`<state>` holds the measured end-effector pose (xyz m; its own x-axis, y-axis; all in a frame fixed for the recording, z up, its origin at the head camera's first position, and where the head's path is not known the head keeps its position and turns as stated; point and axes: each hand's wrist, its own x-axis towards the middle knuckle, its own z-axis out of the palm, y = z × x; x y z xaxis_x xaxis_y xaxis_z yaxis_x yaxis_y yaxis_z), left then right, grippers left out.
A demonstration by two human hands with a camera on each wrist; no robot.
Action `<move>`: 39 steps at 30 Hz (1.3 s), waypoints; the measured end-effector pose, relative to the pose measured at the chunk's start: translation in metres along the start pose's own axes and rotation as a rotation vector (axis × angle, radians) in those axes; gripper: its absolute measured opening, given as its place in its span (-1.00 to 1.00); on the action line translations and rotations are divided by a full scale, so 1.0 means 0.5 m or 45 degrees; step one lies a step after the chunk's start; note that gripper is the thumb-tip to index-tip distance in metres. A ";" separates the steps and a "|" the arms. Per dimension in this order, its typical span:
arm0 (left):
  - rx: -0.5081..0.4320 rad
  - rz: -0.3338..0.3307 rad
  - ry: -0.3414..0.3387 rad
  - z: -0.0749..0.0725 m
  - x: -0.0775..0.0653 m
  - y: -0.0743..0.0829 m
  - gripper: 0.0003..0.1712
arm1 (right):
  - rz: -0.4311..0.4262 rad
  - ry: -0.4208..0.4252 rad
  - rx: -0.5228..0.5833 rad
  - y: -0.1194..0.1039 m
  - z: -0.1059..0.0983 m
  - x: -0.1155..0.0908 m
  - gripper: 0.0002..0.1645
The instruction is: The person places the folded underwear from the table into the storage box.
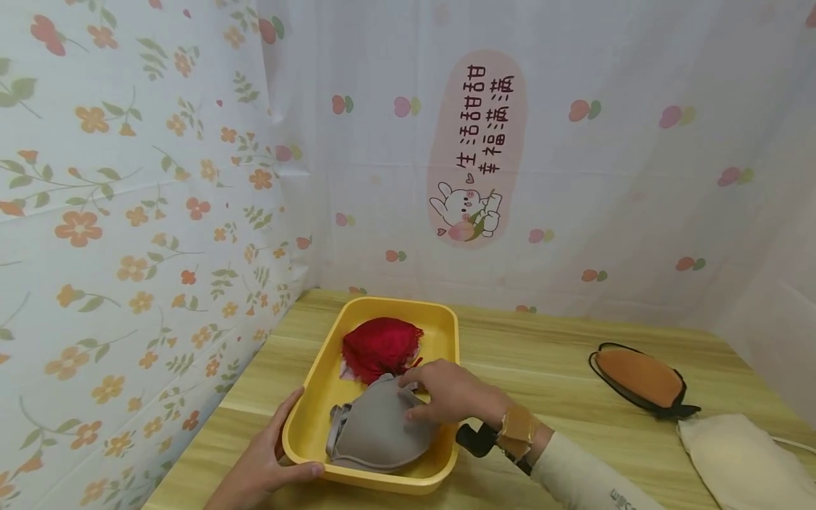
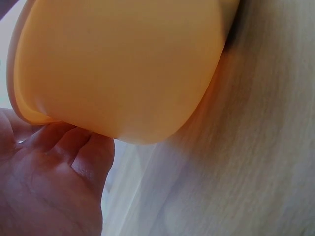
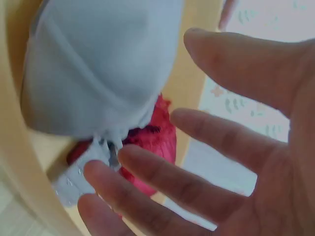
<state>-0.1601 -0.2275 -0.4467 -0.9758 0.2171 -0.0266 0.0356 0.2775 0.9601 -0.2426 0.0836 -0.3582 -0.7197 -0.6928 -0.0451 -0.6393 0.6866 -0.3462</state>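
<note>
Grey bra (image 1: 382, 428) seemingly being settled in yellow tray (image 1: 381, 482); right hand (image 1: 448, 389) at it, fingers apart; left hand (image 1: 266, 457) clamped on tray; next likely needs gentle smoothing.

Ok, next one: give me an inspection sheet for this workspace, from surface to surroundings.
Surface: light wood-grain tabletop.
Job's things: yellow rounded-rectangular tub containing a smooth grey moulded fabric bra and a red lace-edged fabric garment.
Clutter: brown oval pad with black edging and cream fabric piece, both right of the tub.
Hands: left hand holds the tub's near-left corner; right hand is over the grey bra, contact unclear.
Cables: thin white cord beside the cream fabric, purpose unclear.
Surroundings: white flower-printed sheet at left; pale fruit-and-rabbit-printed sheet behind.
</note>
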 end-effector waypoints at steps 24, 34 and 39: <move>-0.024 -0.034 -0.019 -0.003 -0.001 -0.001 0.25 | 0.279 0.403 0.444 0.247 -0.128 -0.124 -0.66; -0.075 -0.098 -0.036 -0.004 0.002 0.000 0.25 | 0.530 0.566 0.515 0.373 -0.129 -0.200 -0.59; -0.076 -0.082 -0.063 -0.004 0.001 -0.001 0.25 | 0.596 0.657 0.443 0.435 -0.122 -0.241 -0.55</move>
<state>-0.1612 -0.2293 -0.4467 -0.9637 0.2472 -0.1013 -0.0414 0.2367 0.9707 -0.3112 0.3300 -0.3710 -0.9833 -0.0989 0.1530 -0.1772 0.7146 -0.6767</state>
